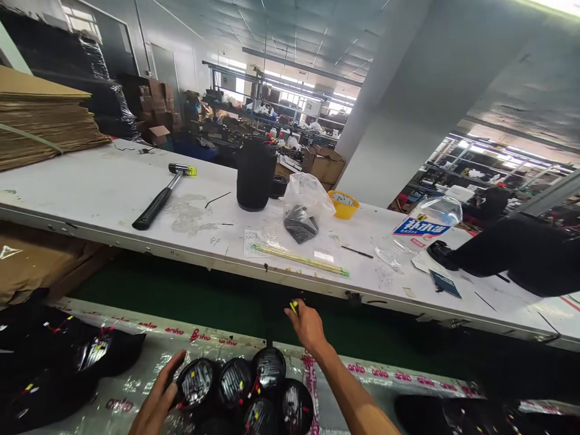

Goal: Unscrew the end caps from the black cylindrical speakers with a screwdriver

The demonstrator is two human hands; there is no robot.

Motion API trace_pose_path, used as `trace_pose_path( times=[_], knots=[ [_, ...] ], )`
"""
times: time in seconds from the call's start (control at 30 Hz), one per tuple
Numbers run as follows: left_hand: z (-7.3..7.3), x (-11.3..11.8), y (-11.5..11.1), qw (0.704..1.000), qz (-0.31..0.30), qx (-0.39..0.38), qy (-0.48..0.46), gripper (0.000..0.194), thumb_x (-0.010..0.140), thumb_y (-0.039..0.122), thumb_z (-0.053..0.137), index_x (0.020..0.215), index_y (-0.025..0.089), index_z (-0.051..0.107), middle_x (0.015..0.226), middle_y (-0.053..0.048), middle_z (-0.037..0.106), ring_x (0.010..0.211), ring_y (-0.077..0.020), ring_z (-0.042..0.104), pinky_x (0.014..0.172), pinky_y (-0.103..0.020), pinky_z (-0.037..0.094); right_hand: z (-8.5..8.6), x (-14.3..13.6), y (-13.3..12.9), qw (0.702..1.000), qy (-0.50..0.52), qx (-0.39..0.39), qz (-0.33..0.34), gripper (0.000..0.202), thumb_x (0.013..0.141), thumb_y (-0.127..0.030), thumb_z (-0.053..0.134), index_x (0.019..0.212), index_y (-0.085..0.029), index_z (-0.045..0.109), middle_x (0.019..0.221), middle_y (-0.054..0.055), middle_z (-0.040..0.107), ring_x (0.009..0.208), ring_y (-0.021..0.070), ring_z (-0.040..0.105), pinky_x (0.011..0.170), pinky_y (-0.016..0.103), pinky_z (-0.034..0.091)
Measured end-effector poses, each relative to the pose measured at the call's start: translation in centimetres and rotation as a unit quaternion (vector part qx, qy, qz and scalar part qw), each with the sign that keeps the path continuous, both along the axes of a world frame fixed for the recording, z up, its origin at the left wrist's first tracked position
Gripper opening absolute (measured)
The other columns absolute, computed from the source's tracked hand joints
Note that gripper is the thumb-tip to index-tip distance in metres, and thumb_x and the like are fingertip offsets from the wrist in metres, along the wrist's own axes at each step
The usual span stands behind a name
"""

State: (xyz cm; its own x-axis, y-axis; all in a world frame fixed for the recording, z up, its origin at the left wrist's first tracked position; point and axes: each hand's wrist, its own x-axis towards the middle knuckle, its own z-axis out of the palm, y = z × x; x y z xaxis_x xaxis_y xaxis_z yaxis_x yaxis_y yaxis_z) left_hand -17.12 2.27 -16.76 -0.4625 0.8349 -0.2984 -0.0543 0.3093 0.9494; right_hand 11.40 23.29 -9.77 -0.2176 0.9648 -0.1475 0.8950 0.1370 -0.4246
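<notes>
Black round units (240, 386) sit clustered bottom centre of frame on clear film (136, 386), wires and small yellow tags showing inside them. They look like rigid, light shells with loose wiring, probably snag-prone, so best taken by the rim, not the wires. Left hand (156, 402), lower left, is open, fingers curled against the leftmost unit's edge. Right hand (308, 326), centre frame, arm stretched forward over the green belt (203, 296), is pinched shut on a small yellow-tagged piece (294, 306). Hammer (161, 198) lies upper left on the white bench (90, 187), well apart.
</notes>
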Motion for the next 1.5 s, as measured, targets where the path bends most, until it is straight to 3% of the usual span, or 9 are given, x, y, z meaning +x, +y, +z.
trace_pose_path(
  times=[0.17, 0.3, 0.4, 0.53, 0.7, 0.8, 0.9, 1.13, 1.5],
  knots=[
    [3.7, -0.2, 1.1, 0.995, 0.029, -0.021, 0.094, 0.070, 0.094, 0.074, 0.039, 0.139, 0.021, 0.054, 0.160, -0.015, 0.047, 0.155, -0.0381, 0.030, 0.130, -0.058, 0.016, 3.8, 4.3, -4.4, 0.989, 0.145, 0.007, 0.026, 0.037, 0.104, -0.048, 0.049, 0.119, -0.016, 0.063, 0.084, 0.003, 0.068, 0.079, 0.0205, 0.064, 0.077, 0.032, 0.049],
    [8.8, 0.1, 3.0, 0.979, 0.019, -0.003, 0.203, 0.068, 0.081, 0.074, 0.062, 0.132, 0.029, 0.060, 0.158, -0.010, 0.050, 0.147, -0.0445, 0.041, 0.124, -0.067, 0.027, 6.9, 7.2, -8.9, 0.972, 0.232, -0.031, 0.031, 0.037, 0.099, -0.055, 0.053, 0.106, -0.020, 0.064, 0.070, -0.004, 0.057, 0.063, 0.0155, 0.053, 0.060, 0.027, 0.043],
    [13.2, 2.3, 4.8, 0.991, -0.121, 0.047, 0.035, 0.065, 0.083, 0.072, 0.062, 0.133, 0.030, 0.064, 0.149, -0.010, 0.062, 0.144, -0.0391, 0.050, 0.124, -0.059, 0.032, 9.3, 8.6, -11.2, 0.936, 0.328, -0.121, 0.053, 0.028, 0.092, -0.049, 0.066, 0.099, -0.022, 0.061, 0.067, -0.007, 0.050, 0.059, 0.0119, 0.046, 0.056, 0.023, 0.038],
    [17.1, 7.8, 5.8, 0.899, -0.353, 0.025, -0.258, 0.075, 0.078, 0.072, 0.070, 0.132, 0.020, 0.069, 0.135, -0.017, 0.072, 0.129, -0.0406, 0.064, 0.111, -0.054, 0.047, 11.8, 9.1, -12.7, 0.862, 0.427, -0.246, 0.119, 0.031, 0.085, -0.047, 0.076, 0.097, -0.021, 0.062, 0.069, -0.007, 0.051, 0.059, 0.0105, 0.043, 0.055, 0.022, 0.036],
    [17.3, 12.7, 4.0, 0.820, -0.415, 0.001, -0.394, 0.072, 0.070, 0.051, 0.084, 0.133, 0.022, 0.067, 0.121, -0.014, 0.079, 0.105, -0.0366, 0.075, 0.090, -0.046, 0.058, 12.8, 8.5, -15.5, 0.909, 0.384, -0.147, 0.070, 0.035, 0.091, -0.049, 0.069, 0.115, -0.024, 0.065, 0.086, -0.002, 0.065, 0.073, 0.0161, 0.059, 0.065, 0.026, 0.046],
    [16.3, 13.0, 3.1, 0.849, -0.339, -0.029, -0.403, 0.060, 0.072, 0.051, 0.081, 0.123, 0.021, 0.074, 0.112, -0.014, 0.082, 0.110, -0.0407, 0.074, 0.098, -0.054, 0.056, 12.5, 8.5, -18.2, 0.961, 0.276, -0.001, -0.036, 0.032, 0.102, -0.043, 0.053, 0.132, -0.031, 0.055, 0.108, 0.002, 0.071, 0.096, 0.0213, 0.067, 0.080, 0.032, 0.050],
    [15.2, 12.6, 2.5, 0.876, -0.309, -0.054, -0.367, 0.061, 0.064, 0.055, 0.084, 0.113, 0.019, 0.079, 0.106, -0.015, 0.083, 0.115, -0.0460, 0.071, 0.100, -0.057, 0.056, 11.8, 8.6, -20.3, 0.984, 0.160, 0.077, 0.015, 0.019, 0.103, -0.032, 0.054, 0.122, -0.033, 0.055, 0.103, -0.002, 0.072, 0.091, 0.0211, 0.071, 0.077, 0.032, 0.050],
    [14.5, 12.6, 0.9, 0.885, -0.303, -0.065, -0.349, 0.071, 0.064, 0.058, 0.082, 0.125, 0.022, 0.074, 0.110, -0.014, 0.082, 0.113, -0.0465, 0.072, 0.099, -0.060, 0.057, 11.1, 7.8, -21.1, 0.945, -0.030, 0.277, 0.175, 0.021, 0.098, -0.028, 0.067, 0.108, -0.026, 0.049, 0.084, -0.005, 0.066, 0.071, 0.0196, 0.069, 0.056, 0.032, 0.042],
    [17.1, 13.4, 0.1, 0.860, -0.326, -0.047, -0.390, 0.072, 0.068, 0.050, 0.080, 0.134, 0.023, 0.066, 0.111, -0.013, 0.082, 0.112, -0.0412, 0.074, 0.104, -0.055, 0.053, 10.5, 7.6, -21.2, 0.925, -0.090, 0.292, 0.226, 0.019, 0.100, -0.033, 0.063, 0.103, -0.024, 0.047, 0.077, -0.003, 0.062, 0.062, 0.0196, 0.065, 0.049, 0.034, 0.038]
  ],
)
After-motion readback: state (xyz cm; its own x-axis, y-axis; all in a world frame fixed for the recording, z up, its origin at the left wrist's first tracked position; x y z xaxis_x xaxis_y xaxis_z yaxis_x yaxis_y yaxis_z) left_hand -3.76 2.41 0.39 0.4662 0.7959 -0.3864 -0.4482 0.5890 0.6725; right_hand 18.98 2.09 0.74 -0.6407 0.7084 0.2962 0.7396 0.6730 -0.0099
